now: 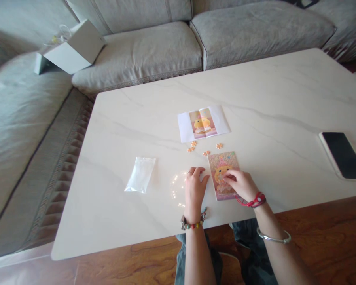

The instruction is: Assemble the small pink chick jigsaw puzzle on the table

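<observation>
A small jigsaw puzzle (228, 158) with a yellow cartoon character lies near the table's front edge, its surface mostly filled in. Over its middle, my right hand (243, 184) has thumb and fingertips pinched together; whatever is between them is too small to make out. My left hand (195, 188) rests on the tabletop just left of the puzzle, fingers bent and thumb apart, holding nothing visible. Several loose puzzle pieces (206, 153) are scattered beyond the puzzle. Behind them is a creased reference picture sheet (185, 126) showing the same character.
A clear plastic bag (140, 175) lies to the left on the white marbled table (130, 130). Far right is a phone (345, 155) with a dark screen. A grey sofa (145, 55) borders the table, with a white box (77, 47) on it.
</observation>
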Demonstrator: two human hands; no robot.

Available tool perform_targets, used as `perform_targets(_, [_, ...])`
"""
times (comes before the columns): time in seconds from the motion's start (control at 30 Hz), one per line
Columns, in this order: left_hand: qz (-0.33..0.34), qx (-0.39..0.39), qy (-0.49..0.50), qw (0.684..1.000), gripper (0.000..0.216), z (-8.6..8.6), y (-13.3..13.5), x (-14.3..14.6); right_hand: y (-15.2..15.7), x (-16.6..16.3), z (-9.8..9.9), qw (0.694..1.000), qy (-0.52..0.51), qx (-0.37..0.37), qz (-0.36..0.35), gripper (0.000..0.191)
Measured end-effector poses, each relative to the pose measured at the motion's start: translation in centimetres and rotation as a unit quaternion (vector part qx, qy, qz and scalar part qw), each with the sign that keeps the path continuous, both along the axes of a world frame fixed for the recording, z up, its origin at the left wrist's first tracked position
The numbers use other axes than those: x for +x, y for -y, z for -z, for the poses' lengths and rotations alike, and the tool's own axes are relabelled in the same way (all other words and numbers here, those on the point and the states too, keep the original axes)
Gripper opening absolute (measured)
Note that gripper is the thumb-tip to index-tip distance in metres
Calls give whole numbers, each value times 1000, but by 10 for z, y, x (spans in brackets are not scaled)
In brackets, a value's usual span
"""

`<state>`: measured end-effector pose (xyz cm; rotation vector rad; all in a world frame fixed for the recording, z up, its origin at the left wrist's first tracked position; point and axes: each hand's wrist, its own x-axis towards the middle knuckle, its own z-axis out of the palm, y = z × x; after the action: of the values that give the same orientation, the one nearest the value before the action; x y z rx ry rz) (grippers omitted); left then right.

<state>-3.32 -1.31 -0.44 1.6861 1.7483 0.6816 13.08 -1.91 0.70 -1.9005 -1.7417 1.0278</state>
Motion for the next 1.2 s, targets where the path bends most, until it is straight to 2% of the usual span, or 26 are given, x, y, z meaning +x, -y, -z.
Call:
perform_targets(0.37, [25,-10,-15,1000,19,0,1,8,5,3,5,996,35,69,-47,12])
perform_targets(0.67, [45,-5,-29,999,26,-3,3,15,7,0,3,998,-6,60,-23,9])
perform_targets(0.8, [47,-5,-24,999,25,0,3,13,7,-1,5,997,16,63,-31,10])
perform_targets(1.0, [41,-6,-32,999,26,-2,3,15,6,-1,9,991,43,106,-73,12])
perform_targets(1.2, [39,-7,-36,999,26,-4,3,17,6,0,10,992,50,103,-61,9])
